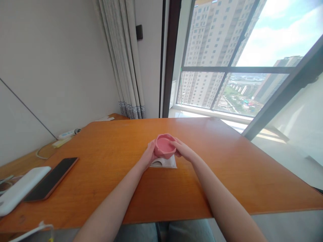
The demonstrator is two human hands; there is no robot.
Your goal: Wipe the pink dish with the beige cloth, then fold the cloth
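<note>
A small pink bowl [165, 145] is held over the middle of the orange wooden table [227, 174]. My left hand [149, 155] grips its left side with the fingers curled against the wall. My right hand [182, 150] clasps its right side the same way. Just under the bowl lies a small open booklet [165, 163] with white pages, partly covered by the bowl and my left hand. I cannot tell if the bowl touches the booklet.
A dark phone [51, 178] lies face up at the left, next to a white power bank [19, 190]. A white power strip [67, 133] and cables sit by the wall. Curtains [126, 60] and a large window [237, 57] stand behind the table.
</note>
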